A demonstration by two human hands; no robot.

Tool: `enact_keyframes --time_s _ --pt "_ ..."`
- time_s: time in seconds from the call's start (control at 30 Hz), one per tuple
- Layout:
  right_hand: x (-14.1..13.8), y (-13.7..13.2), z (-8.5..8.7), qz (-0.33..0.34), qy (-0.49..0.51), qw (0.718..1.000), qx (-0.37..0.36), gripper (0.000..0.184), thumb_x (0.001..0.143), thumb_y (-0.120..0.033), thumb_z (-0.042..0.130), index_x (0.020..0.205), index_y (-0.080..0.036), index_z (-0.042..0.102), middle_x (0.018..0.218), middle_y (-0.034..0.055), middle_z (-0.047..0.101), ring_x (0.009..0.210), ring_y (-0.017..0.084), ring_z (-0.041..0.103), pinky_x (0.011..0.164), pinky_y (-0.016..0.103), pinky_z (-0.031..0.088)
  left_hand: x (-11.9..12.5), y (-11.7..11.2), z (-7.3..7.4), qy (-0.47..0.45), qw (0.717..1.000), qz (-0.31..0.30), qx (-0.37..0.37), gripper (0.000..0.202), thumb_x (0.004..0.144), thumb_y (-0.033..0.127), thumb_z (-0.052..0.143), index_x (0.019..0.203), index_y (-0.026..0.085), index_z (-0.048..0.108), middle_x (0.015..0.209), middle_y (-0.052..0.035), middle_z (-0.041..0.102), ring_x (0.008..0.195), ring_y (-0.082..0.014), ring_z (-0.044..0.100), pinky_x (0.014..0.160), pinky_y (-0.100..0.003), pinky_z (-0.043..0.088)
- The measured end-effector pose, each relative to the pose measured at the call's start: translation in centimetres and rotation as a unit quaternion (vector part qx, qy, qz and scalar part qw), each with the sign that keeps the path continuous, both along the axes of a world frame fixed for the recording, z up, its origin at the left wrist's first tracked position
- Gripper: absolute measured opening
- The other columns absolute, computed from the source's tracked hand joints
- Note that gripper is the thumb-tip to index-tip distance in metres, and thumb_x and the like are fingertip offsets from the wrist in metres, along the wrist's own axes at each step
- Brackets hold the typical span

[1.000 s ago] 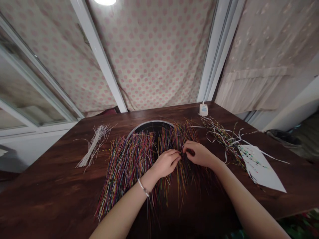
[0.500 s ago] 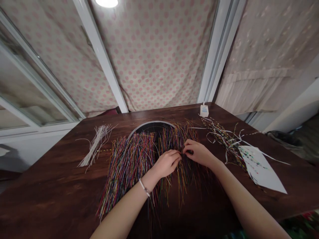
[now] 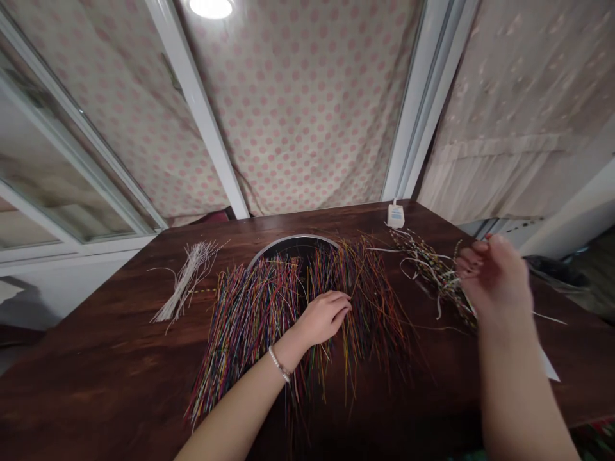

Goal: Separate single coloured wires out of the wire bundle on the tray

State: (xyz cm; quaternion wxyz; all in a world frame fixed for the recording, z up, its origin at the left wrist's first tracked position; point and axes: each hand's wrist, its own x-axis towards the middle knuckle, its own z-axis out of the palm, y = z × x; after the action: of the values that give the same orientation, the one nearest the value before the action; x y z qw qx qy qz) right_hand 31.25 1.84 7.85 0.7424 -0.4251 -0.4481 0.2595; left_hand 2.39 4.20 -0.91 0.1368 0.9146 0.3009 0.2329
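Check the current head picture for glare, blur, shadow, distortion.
All in the head view: the lamp burns out white at the top; the right hand is blurred, the left hand sharper; the table darkens toward the bottom; the white posts lean, probably wide-angle distortion.

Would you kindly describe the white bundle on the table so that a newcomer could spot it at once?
Start with the dark brown wooden table and find the wide spread of multicoloured strands across its middle. Just left of that spread, lying at a slant, is the bundle of thin white strands. Its pale colour sets it apart from the mixed colours beside it.
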Motion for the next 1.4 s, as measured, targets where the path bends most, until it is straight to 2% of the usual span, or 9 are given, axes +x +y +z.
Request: enact_keyframes --time_s 0.13,0.23,0.33,0.53,0.67,0.93,1.03,1.2,1.4 --pt "4.9 1.1 0.8 -0.067 -0.073 0.984 -0.150 0.023 0.066 -0.037 0.066 0.079 -0.019 0.063 0.050 -0.0035 0.044 0.038 0.006 0.027 0.040 0.026 0.014 0.0 -0.3 0.5 0.003 1.000 0.007 -0.003 0.022 0.087 0.020 0.040 0.104 0.020 0.053 0.115 -0.0065 0.054 0.108 -0.0168 0.050 0.094 -0.035 0.041" --pt "6.8 3.6 -0.2 -0.155 -0.276 0.911 -0.264 0.026 0.067 -0.035 0.064 0.082 -0.014 0.067 0.055 0.0028 0.055 0.044 0.010 0.038 0.046 0.028 0.025 0.0 -0.7 1.2 0.009 1.000 -0.007 0.003 0.034 0.087 0.026 0.042 0.120 0.021 0.044 0.129 -0.0073 0.046 0.120 -0.0181 0.040 0.100 -0.037 0.034" --pt "5.7 5.6 -2.3 -0.195 -0.471 0.829 -0.230 0.027 0.065 -0.031 0.066 0.085 -0.013 0.067 0.079 0.0111 0.063 0.065 0.017 0.052 0.060 0.031 0.036 0.0 -1.0 1.6 0.033 0.998 -0.047 0.008 0.047 0.087 0.033 0.042 0.132 0.027 0.032 0.140 -0.0039 0.033 0.131 -0.0203 0.023 0.104 -0.043 0.026" --pt "-2.5 4.8 -6.0 0.201 -0.509 0.820 -0.168 0.025 0.073 -0.037 0.060 0.089 -0.020 0.068 0.080 0.0036 0.065 0.069 0.015 0.057 0.064 0.026 0.043 0.2 -1.1 1.3 0.074 0.994 -0.083 -0.010 0.047 0.086 0.043 0.040 0.131 0.030 0.035 0.142 -0.0019 0.030 0.132 -0.0216 0.021 0.104 -0.048 0.023" --pt "-5.4 4.0 -7.4 0.188 -0.559 0.790 -0.164 0.012 0.069 -0.028 0.064 0.074 -0.019 0.068 0.069 0.0019 0.062 0.061 0.014 0.055 0.060 0.026 0.041 0.2 -1.0 1.2 0.076 0.994 -0.076 -0.014 0.043 0.087 0.043 0.039 0.129 0.031 0.038 0.140 -0.0026 0.034 0.131 -0.0220 0.025 0.103 -0.049 0.025" --pt "-3.0 3.4 -5.4 0.155 -0.484 0.846 -0.159 0.015 0.075 -0.031 0.056 0.073 -0.019 0.066 0.073 0.0019 0.066 0.067 0.015 0.058 0.063 0.027 0.044 0.2 -0.9 1.1 0.064 0.996 -0.055 0.003 0.036 0.089 0.037 0.037 0.123 0.030 0.046 0.134 -0.0023 0.042 0.125 -0.0200 0.035 0.102 -0.043 0.029" --pt "0.8 3.3 -4.7 0.017 -0.410 0.892 -0.191 0.022 0.072 -0.038 0.058 0.078 -0.019 0.066 0.073 0.0034 0.066 0.065 0.017 0.059 0.062 0.028 0.045 0.3 -1.0 1.2 0.061 0.997 -0.040 0.012 0.033 0.090 0.035 0.036 0.118 0.028 0.051 0.124 -0.0037 0.050 0.115 -0.0190 0.044 0.097 -0.038 0.034" --pt "4.5 4.2 -6.5 -0.248 -0.481 0.814 -0.211 0.026 0.070 -0.031 0.058 0.087 -0.014 0.067 0.080 0.0110 0.063 0.072 0.024 0.058 0.072 0.039 0.044 0.7 -1.1 1.4 0.075 0.996 -0.009 0.042 0.030 0.090 0.032 0.032 0.108 0.024 0.055 0.105 -0.0054 0.055 0.099 -0.0189 0.049 0.085 -0.035 0.040" --pt "-2.3 4.2 -8.3 0.056 -0.505 0.850 -0.135 0.028 0.077 -0.033 0.053 0.100 -0.020 0.063 0.091 0.0071 0.060 0.074 0.017 0.057 0.067 0.030 0.046 1.1 -0.9 0.8 0.112 0.986 0.074 0.102 0.028 0.090 0.026 0.029 0.083 0.017 0.055 0.084 -0.0075 0.054 0.084 -0.0197 0.049 0.075 -0.034 0.043"
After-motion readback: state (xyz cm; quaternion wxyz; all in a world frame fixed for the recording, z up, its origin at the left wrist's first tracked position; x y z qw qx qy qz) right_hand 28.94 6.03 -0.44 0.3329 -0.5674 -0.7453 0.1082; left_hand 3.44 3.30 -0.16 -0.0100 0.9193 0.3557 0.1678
